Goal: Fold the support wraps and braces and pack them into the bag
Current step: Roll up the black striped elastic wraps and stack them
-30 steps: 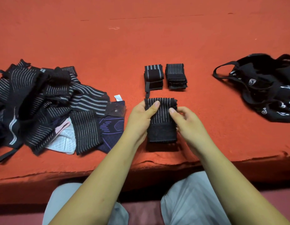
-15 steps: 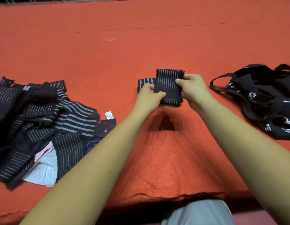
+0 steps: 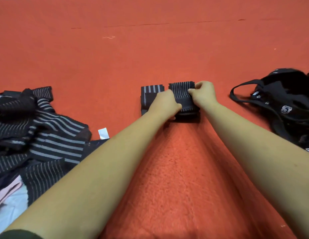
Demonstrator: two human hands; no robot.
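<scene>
A folded black wrap with thin grey stripes (image 3: 182,94) lies on top of the right-hand folded wrap on the red cloth. My left hand (image 3: 165,104) grips its left edge with curled fingers. My right hand (image 3: 203,94) pinches its right edge near the far corner. Just left of it sits another folded wrap with wide grey stripes (image 3: 151,94), partly hidden by my left hand. The black bag (image 3: 279,99) with loop handles lies open at the right. A heap of unfolded striped wraps and braces (image 3: 39,135) lies at the left.
The red cloth surface (image 3: 150,49) stretches far ahead. A white label (image 3: 103,133) sticks out at the heap's right edge. A pale pink and white brace (image 3: 7,200) shows at the heap's near end.
Both hands carried the folded wrap away from me, from the near edge to the folded pieces, and set it down on the right-hand one.
</scene>
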